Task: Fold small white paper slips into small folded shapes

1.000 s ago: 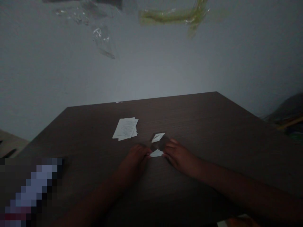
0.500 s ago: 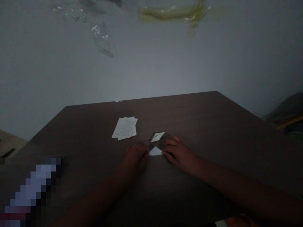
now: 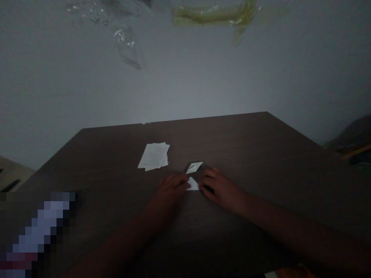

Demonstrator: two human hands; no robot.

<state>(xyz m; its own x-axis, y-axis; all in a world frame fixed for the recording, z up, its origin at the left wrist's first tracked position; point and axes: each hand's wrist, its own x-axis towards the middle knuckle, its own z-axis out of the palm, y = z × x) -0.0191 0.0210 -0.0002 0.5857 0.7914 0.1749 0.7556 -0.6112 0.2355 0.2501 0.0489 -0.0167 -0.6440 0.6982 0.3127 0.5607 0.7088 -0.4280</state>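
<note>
A small white paper [image 3: 192, 184], folded to a triangle, lies on the dark table between my two hands. My left hand [image 3: 174, 185] has its fingertips on the paper's left side and covers part of it. At the right corner, my right hand [image 3: 216, 185] pinches the paper between thumb and fingers. Just beyond it sits a second folded white paper [image 3: 194, 167], shaped like a slanted diamond. Farther off to the left rests a loose stack of printed paper sheets [image 3: 154, 156].
The brown wooden table [image 3: 226, 143] reaches back to a pale wall [image 3: 203, 85] with clear and yellow tape [image 3: 214, 16] on it. A blurred-out object [image 3: 43, 227] lies at the near left. Dark items [image 3: 356, 143] stand beyond the right edge.
My left hand has slid right, from the paper's left corner onto its face, covering more of it. My right hand stays at the right corner. The view has shifted slightly.
</note>
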